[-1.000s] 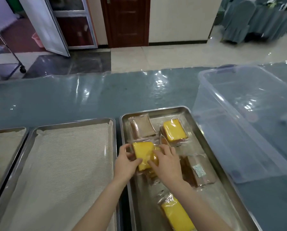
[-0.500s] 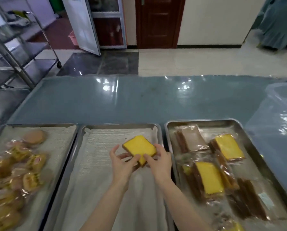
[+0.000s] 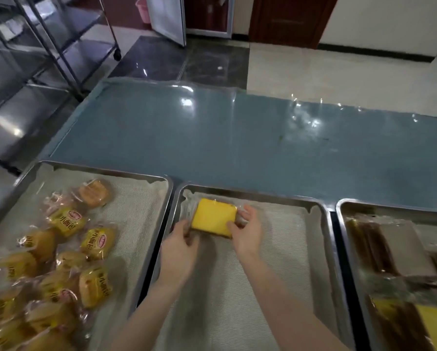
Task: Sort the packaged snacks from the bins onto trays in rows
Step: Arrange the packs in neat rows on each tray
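item: yellow cake pack [image 3: 213, 217], sitting at the far left corner of the middle tray [image 3: 324, 211], likely starting a row. left hand [image 3: 180, 245] and right hand [image 3: 246, 230] are pinching its opposite ends, squaring it. bread rolls [image 3: 60, 252] are filling the left tray [image 3: 146, 196].

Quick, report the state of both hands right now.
Left hand: grips the left edge of the yellow rectangular plastic-wrapped cake.
Right hand: grips its right edge.
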